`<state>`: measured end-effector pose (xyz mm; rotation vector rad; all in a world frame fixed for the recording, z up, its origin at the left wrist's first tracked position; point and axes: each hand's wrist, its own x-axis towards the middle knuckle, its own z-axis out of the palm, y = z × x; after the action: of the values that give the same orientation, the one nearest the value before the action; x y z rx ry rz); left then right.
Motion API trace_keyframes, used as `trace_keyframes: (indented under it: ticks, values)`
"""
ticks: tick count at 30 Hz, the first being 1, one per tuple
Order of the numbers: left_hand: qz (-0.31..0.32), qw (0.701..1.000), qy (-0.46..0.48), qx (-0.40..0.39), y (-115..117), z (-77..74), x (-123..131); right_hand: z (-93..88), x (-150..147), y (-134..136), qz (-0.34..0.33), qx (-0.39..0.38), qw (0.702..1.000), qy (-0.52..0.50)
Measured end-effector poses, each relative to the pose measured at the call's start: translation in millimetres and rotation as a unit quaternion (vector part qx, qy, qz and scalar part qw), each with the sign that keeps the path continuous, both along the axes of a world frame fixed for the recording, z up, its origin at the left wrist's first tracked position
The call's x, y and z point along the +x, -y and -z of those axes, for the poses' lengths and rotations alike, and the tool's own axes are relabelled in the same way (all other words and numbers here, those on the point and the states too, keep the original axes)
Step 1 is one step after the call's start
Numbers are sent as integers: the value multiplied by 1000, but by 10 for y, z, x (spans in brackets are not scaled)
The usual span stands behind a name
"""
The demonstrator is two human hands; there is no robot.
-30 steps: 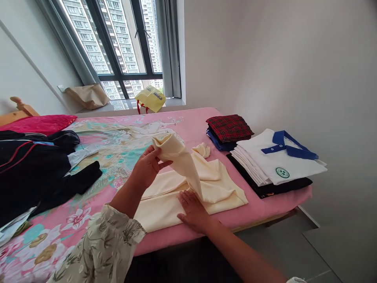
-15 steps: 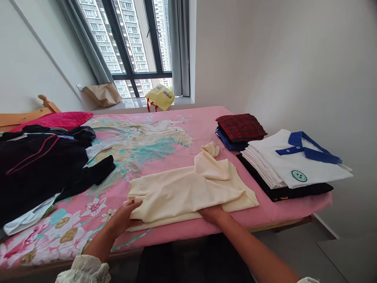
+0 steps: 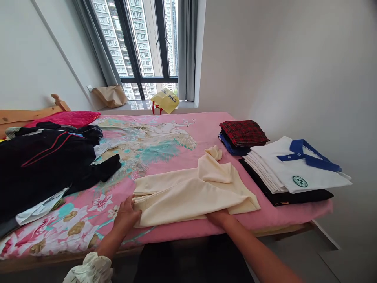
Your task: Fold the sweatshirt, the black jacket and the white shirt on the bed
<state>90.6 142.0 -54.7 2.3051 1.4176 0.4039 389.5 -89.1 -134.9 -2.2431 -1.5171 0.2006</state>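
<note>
A cream long-sleeved top (image 3: 179,194) lies partly folded near the bed's front edge, its sleeve bunched toward the far side. At the top's left end, my left hand (image 3: 127,216) is closed on the layered edge, thumb toward me. My right hand (image 3: 219,218) grips the near edge farther right, its fingers tucked under the fabric and hidden. To the right lies a stack of folded white shirts (image 3: 271,169), the uppermost with a blue collar and a round green badge. Black folded clothing (image 3: 312,196) sits beneath it.
A red plaid garment (image 3: 244,133) tops blue clothing behind the white stack. Dark clothes (image 3: 50,169) are heaped at left, near a magenta pillow (image 3: 76,118). A yellow bag (image 3: 165,100) and a brown paper bag (image 3: 110,96) stand by the window. The bed (image 3: 165,234) ends just before me.
The upper layer of the cream top has come down over the near lower layer. My left hand has shifted its hold at the left edge. The view has moved slightly.
</note>
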Motion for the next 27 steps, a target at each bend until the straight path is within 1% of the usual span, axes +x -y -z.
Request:
trace_keyframes:
  ticks: [1, 2, 3, 4, 6, 7, 9, 11, 13, 15, 16, 17, 18, 19, 20, 21, 22, 23, 25, 27]
  values:
    - [26, 996, -9, 81, 48, 15, 11, -10, -13, 20, 2, -1, 1000, 4]
    - [70, 987, -14, 147, 100, 21, 28, -23, -26, 42, 1, -8, 1000, 12]
    - [122, 973, -20, 193, 151, 22, 49, -34, -35, 64, -5, -14, 1000, 25]
    - [173, 960, -31, 217, 195, 26, 67, -43, -37, 86, -18, -14, 999, 44]
    - [244, 939, -67, 235, 257, 62, 83, -51, -19, 132, -42, -11, 995, 85]
    - [262, 932, -88, 236, 275, 98, 76, -53, -1, 159, -43, -9, 994, 100]
    - [274, 926, -125, 228, 292, 188, 39, -73, 36, 231, -21, -3, 993, 113]
    - [272, 925, -150, 218, 308, 261, -4, -153, 39, 334, 12, 1, 994, 110]
    - [260, 926, -157, 226, 341, 276, -18, -326, -25, 460, 39, -33, 992, 113]
    - [257, 923, -147, 247, 392, 234, 23, -580, -156, 567, 55, -110, 986, 116]
    - [265, 919, -138, 256, 421, 205, 65, -719, -238, 593, 58, -147, 981, 110]
    - [282, 915, -128, 260, 450, 177, 118, -848, -321, 594, 56, -164, 980, 101]
    - [304, 909, -119, 260, 478, 156, 180, -956, -398, 564, 47, -154, 983, 88]
    - [329, 902, -111, 257, 503, 147, 246, -1029, -463, 507, 30, -120, 989, 79]
    - [352, 895, -106, 251, 523, 149, 311, -1060, -510, 427, 5, -75, 994, 76]
    - [368, 891, -104, 244, 540, 161, 371, -1048, -534, 333, -22, -30, 996, 80]
    - [374, 891, -106, 235, 551, 181, 422, -997, -535, 237, -48, -1, 995, 87]
    - [374, 893, -111, 224, 557, 203, 463, -916, -515, 146, -67, 4, 994, 91]
    - [365, 902, -123, 196, 560, 239, 516, -724, -430, 7, -81, -27, 992, 87]
    - [349, 913, -125, 170, 567, 238, 559, -591, -316, -68, -86, -47, 992, 74]
